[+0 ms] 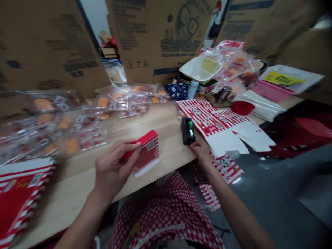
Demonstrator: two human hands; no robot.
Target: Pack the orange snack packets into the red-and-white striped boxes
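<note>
My left hand (112, 164) grips a small red carton (146, 155) with striped edges and a white flap along the bottom, holding it tilted above the table. A black tape dispenser (188, 131) with a green-cored roll stands on the wood to the right. At its near end is my right hand (201, 150), thumb and fingers drawn together against it; whether tape is between the fingertips is too small to see. Flat red-and-white striped carton blanks (220, 121) lie beyond the dispenser on the right.
Clear bags with orange pieces (70, 145) cover the left and back of the wooden table (166, 121). A larger striped red box (18, 197) lies front left. At the back are a light blue bottle (192, 90), a can (223, 94), a white tray (201, 69) and a red bowl (242, 108).
</note>
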